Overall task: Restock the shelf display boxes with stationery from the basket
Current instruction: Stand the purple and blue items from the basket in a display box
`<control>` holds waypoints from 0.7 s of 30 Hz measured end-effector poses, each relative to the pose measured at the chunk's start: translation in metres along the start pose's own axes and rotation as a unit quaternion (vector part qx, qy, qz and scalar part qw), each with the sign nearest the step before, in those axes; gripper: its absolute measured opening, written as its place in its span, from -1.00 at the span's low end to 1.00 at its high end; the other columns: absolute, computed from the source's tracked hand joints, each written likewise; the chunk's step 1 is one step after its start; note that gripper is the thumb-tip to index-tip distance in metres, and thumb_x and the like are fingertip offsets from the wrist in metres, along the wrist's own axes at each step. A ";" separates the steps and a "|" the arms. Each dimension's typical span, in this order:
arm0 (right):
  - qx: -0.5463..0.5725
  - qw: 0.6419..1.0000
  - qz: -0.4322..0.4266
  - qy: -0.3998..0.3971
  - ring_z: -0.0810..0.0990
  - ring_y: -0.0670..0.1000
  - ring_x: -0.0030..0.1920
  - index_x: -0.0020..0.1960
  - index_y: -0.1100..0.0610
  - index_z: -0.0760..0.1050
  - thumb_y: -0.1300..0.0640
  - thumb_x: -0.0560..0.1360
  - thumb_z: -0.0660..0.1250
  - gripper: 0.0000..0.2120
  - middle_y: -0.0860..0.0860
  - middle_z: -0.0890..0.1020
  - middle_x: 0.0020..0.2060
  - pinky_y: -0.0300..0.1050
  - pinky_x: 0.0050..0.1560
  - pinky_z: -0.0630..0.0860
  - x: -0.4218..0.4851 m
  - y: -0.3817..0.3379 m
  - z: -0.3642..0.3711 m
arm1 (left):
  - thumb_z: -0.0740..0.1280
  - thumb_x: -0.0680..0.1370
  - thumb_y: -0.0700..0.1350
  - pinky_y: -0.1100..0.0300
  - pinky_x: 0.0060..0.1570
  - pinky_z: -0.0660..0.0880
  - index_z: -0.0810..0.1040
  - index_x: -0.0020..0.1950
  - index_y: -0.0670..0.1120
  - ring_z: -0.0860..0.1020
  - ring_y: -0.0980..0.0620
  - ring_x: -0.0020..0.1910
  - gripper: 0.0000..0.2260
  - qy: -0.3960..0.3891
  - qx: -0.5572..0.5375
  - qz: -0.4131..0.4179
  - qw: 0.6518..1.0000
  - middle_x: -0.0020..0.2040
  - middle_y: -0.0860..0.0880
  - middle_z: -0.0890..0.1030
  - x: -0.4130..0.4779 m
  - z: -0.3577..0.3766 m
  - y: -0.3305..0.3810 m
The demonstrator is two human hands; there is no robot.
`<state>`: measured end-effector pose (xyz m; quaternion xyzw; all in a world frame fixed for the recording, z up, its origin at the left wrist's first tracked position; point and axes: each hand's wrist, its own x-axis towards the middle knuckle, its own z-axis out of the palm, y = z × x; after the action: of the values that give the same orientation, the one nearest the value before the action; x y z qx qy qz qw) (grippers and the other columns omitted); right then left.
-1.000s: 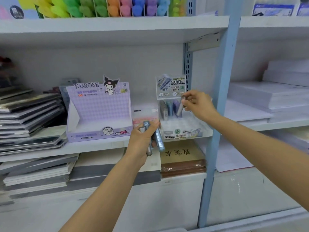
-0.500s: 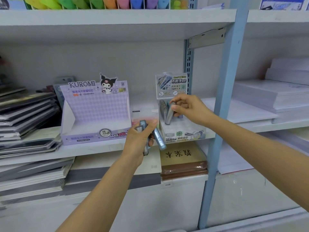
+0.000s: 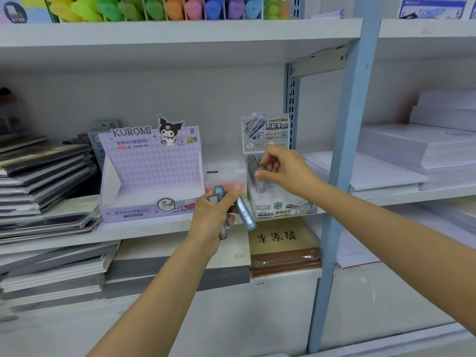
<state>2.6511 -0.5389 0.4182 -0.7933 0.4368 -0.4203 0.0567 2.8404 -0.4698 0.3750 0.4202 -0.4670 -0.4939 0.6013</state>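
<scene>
My left hand [image 3: 215,215] grips a few grey-blue lead tubes [image 3: 244,213] in front of the middle shelf's edge. My right hand [image 3: 286,171] pinches the top of one grey lead tube [image 3: 260,184], which stands upright inside the small white display box [image 3: 280,210] with the tall printed back card. Several more tubes stand at the back of that box. A purple Kuromi display box [image 3: 152,173] sits to the left, its tray showing nothing inside. The basket is out of view.
A small pink-white box [image 3: 226,176] stands between the two display boxes. Stacked notebooks [image 3: 43,176] fill the left; white paper reams [image 3: 417,153] lie to the right past the blue upright post [image 3: 345,176]. A brown booklet stack [image 3: 283,246] lies on the shelf below. Coloured highlighters [image 3: 154,7] line the top shelf.
My right hand has lowered its tube from a tilt to upright inside the white display box. My left hand has stayed in place with its tubes.
</scene>
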 end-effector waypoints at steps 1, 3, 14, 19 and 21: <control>-0.010 1.000 0.003 -0.001 0.45 -0.14 -0.34 -0.18 0.00 0.44 0.06 0.39 0.53 -0.76 -0.09 0.53 -0.32 -0.18 -0.27 0.46 0.000 0.001 0.002 | 0.50 0.42 0.01 0.28 -0.50 0.40 0.59 -0.16 -0.09 0.42 0.08 -0.45 -0.80 0.001 -0.003 0.000 1.000 -0.36 -0.01 0.58 0.000 0.000 0.000; -0.025 1.000 0.011 -0.012 0.44 -0.12 -0.34 -0.17 0.06 0.47 0.07 0.39 0.53 -0.77 -0.06 0.54 -0.32 -0.08 -0.24 0.47 -0.001 0.001 0.005 | 0.49 0.44 -0.01 0.28 -0.50 0.40 0.60 -0.15 -0.09 0.44 0.05 -0.40 -0.82 0.002 -0.001 0.001 1.000 -0.36 0.00 0.62 -0.001 0.000 0.001; 0.173 0.979 0.029 -0.102 0.59 -0.11 -0.14 0.08 -0.01 0.48 -0.09 0.45 0.42 -0.72 -0.04 0.59 -0.08 -0.33 -0.25 0.51 -0.052 -0.036 -0.013 | 0.45 0.50 -0.04 0.23 -0.46 0.32 0.65 -0.11 -0.04 0.55 -0.04 -0.22 -0.92 0.047 -0.033 0.030 0.998 -0.31 -0.01 0.68 -0.009 0.005 0.012; 0.246 0.962 0.046 -0.109 0.64 0.00 -0.23 0.11 0.10 0.49 0.13 0.48 0.45 -0.75 -0.03 0.65 -0.18 -0.33 -0.42 0.47 -0.063 -0.037 -0.013 | 0.42 0.52 -0.02 0.26 -0.49 0.31 0.64 0.00 -0.09 0.52 -0.03 -0.24 -0.84 0.053 -0.045 0.027 0.997 -0.29 -0.02 0.70 -0.016 0.020 0.014; 0.310 0.945 0.074 -0.075 0.61 0.08 -0.26 0.08 0.13 0.53 0.17 0.50 0.42 -0.82 0.05 0.66 -0.22 -0.27 -0.43 0.48 -0.060 -0.035 -0.018 | 0.40 0.54 -0.04 0.25 -0.48 0.32 0.63 -0.02 -0.09 0.54 0.03 -0.29 -0.86 0.042 -0.049 0.014 0.998 -0.30 -0.01 0.69 -0.018 0.022 0.016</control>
<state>2.6448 -0.4679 0.4085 -0.7309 0.3372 -0.4689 0.3636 2.8204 -0.4503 0.3925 0.4042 -0.4224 -0.4891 0.6474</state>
